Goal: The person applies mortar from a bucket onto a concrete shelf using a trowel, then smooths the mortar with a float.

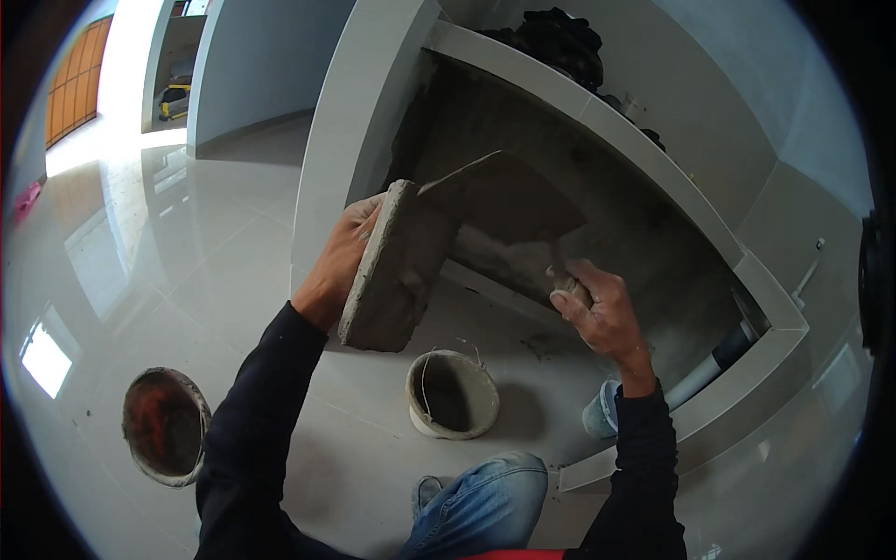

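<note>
Centrally, the left hand point(341, 266) grips a thick grey slab point(392, 280) by its far edge. The fingers are wrapped round the rim, and the slab is held up on end, tilted, above the floor point(233, 233). The right hand point(602, 313) is clenched on the handle of a broad trowel point(509, 210), whose blade lies flat-on to the camera and meets the slab near its upper end. Both are held in front of an open tiled recess point(597, 215) with a rough, unfinished back wall.

A pale bucket point(453, 394) stands on the floor directly below the slab, with a second bucket point(166, 425), rust-coloured inside, well apart to the left. A pipe point(695, 378) runs out of the lower right of the recess, and a knee point(485, 499) in blue denim shows at the bottom edge.

Judged from this pose, the step in hand is working the slab's grey-coated face with the trowel. How evenly the face is covered cannot be told. The next move calls for a steady left grip, the blade kept flat against the face, and the work held over the bucket so that any droppings land inside it.
</note>
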Demonstrator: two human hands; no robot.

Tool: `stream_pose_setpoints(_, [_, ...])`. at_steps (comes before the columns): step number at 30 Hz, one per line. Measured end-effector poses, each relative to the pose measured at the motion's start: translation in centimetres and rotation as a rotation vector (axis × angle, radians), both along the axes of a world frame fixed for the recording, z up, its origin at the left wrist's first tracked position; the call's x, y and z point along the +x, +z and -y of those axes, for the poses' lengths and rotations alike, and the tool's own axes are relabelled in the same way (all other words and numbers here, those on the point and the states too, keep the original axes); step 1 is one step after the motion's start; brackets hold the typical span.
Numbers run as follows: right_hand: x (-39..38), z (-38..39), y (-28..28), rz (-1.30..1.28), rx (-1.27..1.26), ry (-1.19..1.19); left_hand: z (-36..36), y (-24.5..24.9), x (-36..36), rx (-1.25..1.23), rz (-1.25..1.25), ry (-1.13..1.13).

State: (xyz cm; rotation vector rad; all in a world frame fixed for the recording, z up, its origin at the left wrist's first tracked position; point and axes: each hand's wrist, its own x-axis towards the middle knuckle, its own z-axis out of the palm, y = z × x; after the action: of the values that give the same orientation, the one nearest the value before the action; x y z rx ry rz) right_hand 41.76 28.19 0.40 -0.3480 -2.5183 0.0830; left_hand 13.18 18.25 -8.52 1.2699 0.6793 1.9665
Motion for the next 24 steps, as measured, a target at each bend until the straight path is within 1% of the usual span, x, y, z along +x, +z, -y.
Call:
stream_pose_setpoints(1, [-0.1, -0.5, -0.3, 0.007, 0.001, -0.006, -0.1, 0.0, 0.3, -0.021, 0.006, 0.006])
stream_pose_setpoints(3, [-0.3, -2.5, -1.2, -0.157, 0.334, -0.123, -0.8, -0.1, 0.6, -0.034, 0.042, -0.005])
stream_pose_setpoints(4, [-0.4, -3.5, -1.3, -0.140, 0.337, -0.127, -1.1, -0.1, 0.6, -0.049, 0.068, -0.011])
stream_pose_setpoints(5, [-0.5, -4.7, -1.4, -0.161, 0.407, -0.173, -1.1, 0.0, 0.5, -0.051, 0.084, -0.020])
stream_pose_setpoints(6, [-0.4, -5.9, -1.6, -0.181, 0.475, -0.221, -0.9, -0.1, 0.3, -0.107, 0.155, 0.042])
stream_pose_setpoints(7, [-0.2, -7.3, -1.8, -0.166, 0.474, -0.233, -1.1, -0.3, -0.2, -0.165, 0.219, 0.103])
stream_pose_setpoints(8, [0.0, -8.8, -1.9, -0.173, 0.546, -0.298, -1.8, -1.0, -1.8, -0.126, 0.229, 0.105])
stream_pose_setpoints(9, [0.3, -10.3, -2.0, -0.179, 0.620, -0.363, -2.9, -2.1, -3.4, 0.048, 0.334, 0.028])
stream_pose_setpoints(10, [0.7, -11.6, -2.1, -0.165, 0.621, -0.378, -3.2, -2.3, -5.4, 0.139, 0.366, -0.076])
stream_pose_setpoints(11, [1.0, -12.9, -2.1, -0.171, 0.628, -0.424, -3.1, -2.0, -6.9, 0.339, 0.364, -0.325])
stream_pose_setpoints(12, [1.3, -14.2, -2.0, -0.175, 0.637, -0.466, -3.1, -1.8, -8.5, 0.463, 0.361, -0.589])
stream_pose_setpoints(13, [1.4, -15.4, -1.9, -0.156, 0.645, -0.471, -3.5, -2.0, -10.9, 0.522, 0.295, -0.459])
stream_pose_setpoints(15, [1.3, -17.5, -1.4, -0.119, 0.646, -0.526, -1.5, -2.3, -14.2, 0.537, 0.114, 0.002])
stream_pose_setpoints(16, [1.0, -18.1, -1.0, -0.103, 0.657, -0.522, -1.3, -3.4, -17.4, 0.589, -0.078, -0.081])
stream_pose_setpoints(17, [0.4, -18.7, -0.6, -0.093, 0.679, -0.531, -0.4, -4.6, -20.1, 0.497, 0.179, 0.249])
stream_pose_setpoints(18, [-0.2, -19.2, -0.2, -0.084, 0.698, -0.541, 0.2, -4.9, -20.9, 0.499, 0.194, 0.253])
stream_pose_setpoints(20, [-1.8, -20.2, 0.9, -0.069, 0.702, -0.538, 1.0, -5.2, -22.2, 0.107, -0.581, 1.274])
stream_pose_setpoints(21, [-2.8, -20.6, 1.4, -0.061, 0.698, -0.545, 1.0, -5.7, -22.7, 0.101, -0.576, 1.278])
stream_pose_setpoints(24, [-5.6, -21.7, 2.7, -0.047, 0.715, -0.559, 0.5, -6.8, -23.9, 0.259, -0.255, 0.945])
